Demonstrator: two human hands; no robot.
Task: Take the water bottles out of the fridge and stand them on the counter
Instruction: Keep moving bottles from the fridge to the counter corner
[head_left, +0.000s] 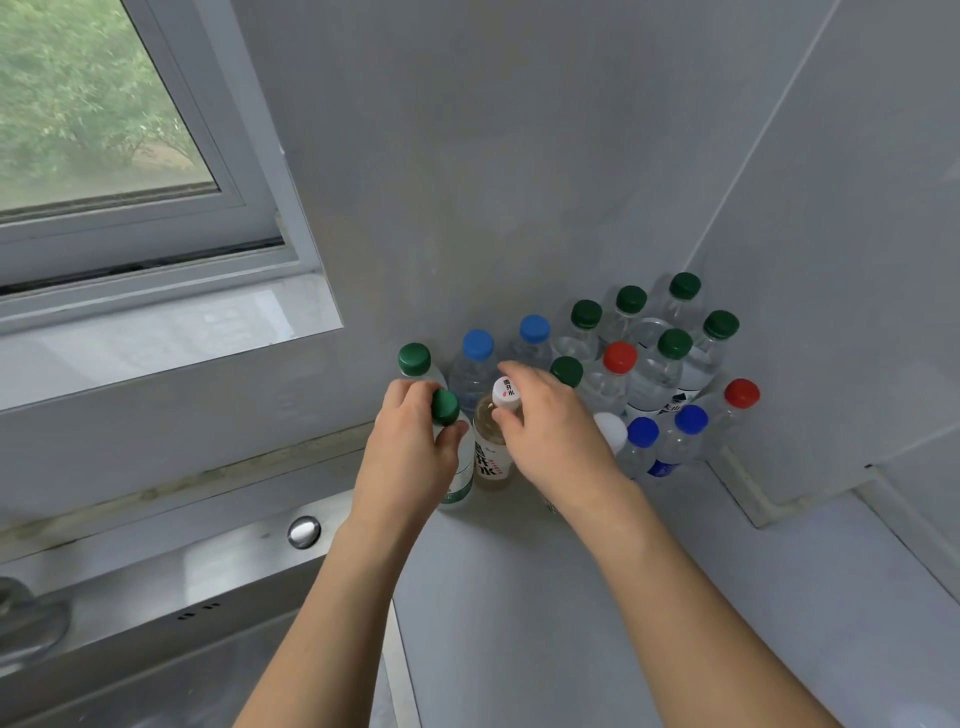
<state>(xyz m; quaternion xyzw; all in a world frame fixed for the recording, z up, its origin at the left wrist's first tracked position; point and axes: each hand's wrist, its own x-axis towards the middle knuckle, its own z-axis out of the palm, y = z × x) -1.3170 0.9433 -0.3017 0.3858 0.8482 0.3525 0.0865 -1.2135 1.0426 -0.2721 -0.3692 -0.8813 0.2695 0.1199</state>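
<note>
Left hand (408, 441) gripping green-capped bottle (451, 447), right hand (545, 421) pinching white-capped bottle (493, 441)

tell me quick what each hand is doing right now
Left hand: grips the green-capped bottle.
Right hand: pinches the neck of the white-capped bottle.

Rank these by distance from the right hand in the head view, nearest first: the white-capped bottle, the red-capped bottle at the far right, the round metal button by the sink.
1. White-capped bottle: in the right hand, between both hands.
2. Red-capped bottle: far right, by the wall.
3. Round metal button: lower left, beside the sink.
</note>
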